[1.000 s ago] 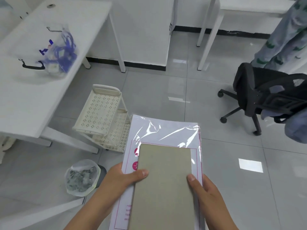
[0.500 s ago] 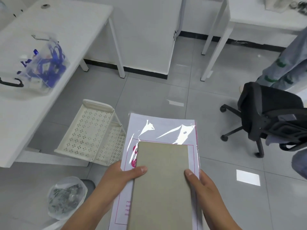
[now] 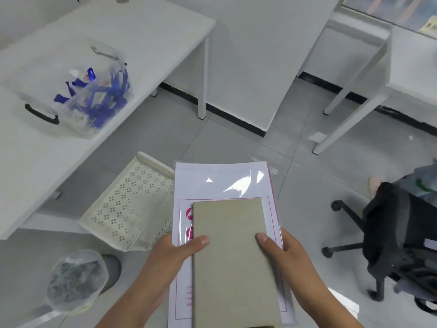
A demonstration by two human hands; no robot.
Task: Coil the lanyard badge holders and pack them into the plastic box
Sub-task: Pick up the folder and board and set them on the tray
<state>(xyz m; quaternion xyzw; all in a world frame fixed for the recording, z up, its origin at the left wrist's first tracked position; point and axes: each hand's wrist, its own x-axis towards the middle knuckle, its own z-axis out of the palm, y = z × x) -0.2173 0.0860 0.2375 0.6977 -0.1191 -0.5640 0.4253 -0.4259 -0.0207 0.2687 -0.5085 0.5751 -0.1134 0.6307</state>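
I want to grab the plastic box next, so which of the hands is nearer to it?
Left. The left hand grips the stack's left edge, on the plastic box side; the right hand grips the far edge.

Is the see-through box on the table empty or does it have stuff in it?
It has stuff in it. Blue lanyards show through the clear walls of the plastic box on the white table.

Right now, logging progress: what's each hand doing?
Left hand: grips the stack's left edge, thumb on the grey board.
Right hand: grips its right edge, thumb on the board.
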